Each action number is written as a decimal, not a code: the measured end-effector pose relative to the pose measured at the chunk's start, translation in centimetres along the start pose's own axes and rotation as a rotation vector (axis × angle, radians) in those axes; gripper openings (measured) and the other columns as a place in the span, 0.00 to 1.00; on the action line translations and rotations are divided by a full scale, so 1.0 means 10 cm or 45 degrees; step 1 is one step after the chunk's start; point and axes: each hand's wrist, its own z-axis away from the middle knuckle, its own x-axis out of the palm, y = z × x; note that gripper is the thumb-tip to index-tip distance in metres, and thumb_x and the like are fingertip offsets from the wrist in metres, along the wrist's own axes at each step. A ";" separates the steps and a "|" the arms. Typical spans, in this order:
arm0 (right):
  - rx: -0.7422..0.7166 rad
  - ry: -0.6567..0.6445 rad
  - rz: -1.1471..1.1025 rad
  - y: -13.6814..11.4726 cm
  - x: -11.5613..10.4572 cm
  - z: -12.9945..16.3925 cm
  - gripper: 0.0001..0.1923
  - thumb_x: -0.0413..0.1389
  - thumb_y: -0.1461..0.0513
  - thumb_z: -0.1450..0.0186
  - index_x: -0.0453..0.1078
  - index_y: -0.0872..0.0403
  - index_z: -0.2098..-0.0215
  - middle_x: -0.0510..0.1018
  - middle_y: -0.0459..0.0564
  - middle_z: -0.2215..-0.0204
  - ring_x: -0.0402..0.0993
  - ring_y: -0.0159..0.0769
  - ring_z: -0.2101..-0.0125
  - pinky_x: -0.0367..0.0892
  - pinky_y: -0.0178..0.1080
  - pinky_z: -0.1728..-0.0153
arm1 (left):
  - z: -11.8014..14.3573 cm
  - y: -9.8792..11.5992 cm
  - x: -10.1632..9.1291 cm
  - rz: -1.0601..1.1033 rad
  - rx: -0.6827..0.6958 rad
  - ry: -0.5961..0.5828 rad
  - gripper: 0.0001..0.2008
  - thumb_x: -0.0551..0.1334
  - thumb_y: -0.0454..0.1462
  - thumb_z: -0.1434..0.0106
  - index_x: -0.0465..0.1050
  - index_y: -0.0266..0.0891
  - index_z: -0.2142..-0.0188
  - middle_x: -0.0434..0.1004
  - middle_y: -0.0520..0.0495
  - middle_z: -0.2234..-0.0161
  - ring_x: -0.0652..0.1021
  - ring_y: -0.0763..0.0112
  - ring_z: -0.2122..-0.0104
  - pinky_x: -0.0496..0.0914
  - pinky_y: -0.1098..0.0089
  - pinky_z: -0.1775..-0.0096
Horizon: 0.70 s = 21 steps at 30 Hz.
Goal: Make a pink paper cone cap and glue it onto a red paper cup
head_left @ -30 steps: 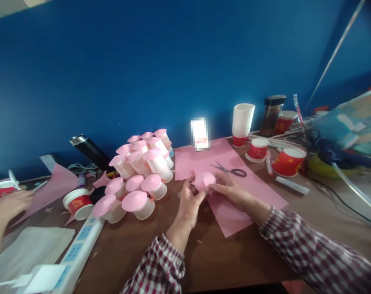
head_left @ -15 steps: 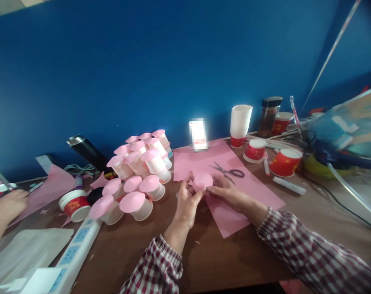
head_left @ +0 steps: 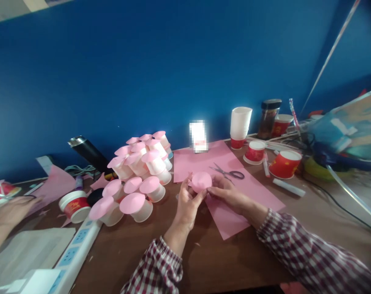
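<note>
Two hands, left hand (head_left: 187, 200) and right hand (head_left: 225, 192), fingers clamped on pink-capped cup (head_left: 201, 181); we judge capping underway, pressing edges next.

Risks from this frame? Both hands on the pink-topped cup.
1. The left hand and right hand pinch the pink-topped cup between them; squeezing might crease its paper disc.
2. The pile of finished cups sits beside the left hand; an elbow nudge could topple it.
3. Scissors lie just behind the right hand, within easy bumping range.
</note>
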 end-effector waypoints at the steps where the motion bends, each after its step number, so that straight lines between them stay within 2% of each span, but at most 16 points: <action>1: 0.004 0.005 0.004 -0.01 0.00 0.00 0.17 0.65 0.59 0.47 0.69 0.53 0.62 0.75 0.46 0.67 0.71 0.31 0.68 0.65 0.34 0.66 | 0.00 0.00 0.00 -0.002 0.001 -0.002 0.38 0.70 0.36 0.49 0.55 0.42 0.41 0.76 0.43 0.57 0.76 0.62 0.56 0.69 0.61 0.52; 8: 0.008 -0.008 0.026 0.00 -0.01 0.00 0.14 0.65 0.57 0.48 0.69 0.54 0.68 0.73 0.45 0.73 0.67 0.28 0.73 0.62 0.32 0.71 | 0.00 0.03 0.02 -0.019 -0.010 -0.002 0.35 0.70 0.37 0.50 0.59 0.40 0.44 0.77 0.44 0.60 0.77 0.66 0.60 0.71 0.65 0.56; 13: -0.060 -0.004 0.111 -0.01 0.00 -0.01 0.13 0.64 0.57 0.47 0.68 0.54 0.69 0.71 0.44 0.74 0.67 0.29 0.74 0.63 0.33 0.71 | -0.02 0.01 0.01 0.006 0.016 -0.017 0.32 0.70 0.36 0.50 0.62 0.41 0.47 0.76 0.45 0.58 0.77 0.66 0.59 0.71 0.65 0.55; 15: -0.186 0.080 0.238 -0.01 0.00 -0.01 0.11 0.62 0.57 0.44 0.68 0.54 0.68 0.70 0.45 0.74 0.68 0.32 0.72 0.65 0.36 0.69 | -0.02 0.01 0.00 0.009 0.008 -0.008 0.30 0.70 0.37 0.50 0.63 0.41 0.48 0.76 0.45 0.59 0.76 0.67 0.59 0.71 0.66 0.56; 18: -0.534 0.293 0.668 -0.03 -0.02 0.01 0.05 0.58 0.61 0.42 0.69 0.53 0.67 0.71 0.48 0.69 0.69 0.36 0.67 0.66 0.39 0.66 | -0.01 0.05 0.01 0.128 -0.050 0.036 0.23 0.67 0.41 0.45 0.65 0.41 0.51 0.74 0.47 0.60 0.76 0.69 0.62 0.72 0.67 0.60; 19: -0.665 0.329 0.835 -0.04 -0.03 0.02 0.03 0.57 0.63 0.41 0.70 0.53 0.68 0.71 0.49 0.67 0.69 0.37 0.65 0.66 0.40 0.64 | 0.00 0.07 0.02 0.198 -0.083 0.027 0.21 0.64 0.44 0.43 0.66 0.41 0.52 0.74 0.47 0.61 0.76 0.69 0.63 0.73 0.67 0.61; 21: -0.882 0.329 1.094 -0.05 -0.05 0.05 0.05 0.55 0.67 0.41 0.72 0.52 0.69 0.71 0.51 0.64 0.69 0.39 0.60 0.66 0.42 0.60 | 0.02 0.12 0.03 0.333 -0.175 -0.048 0.20 0.59 0.49 0.40 0.68 0.39 0.54 0.74 0.44 0.60 0.76 0.68 0.63 0.73 0.66 0.62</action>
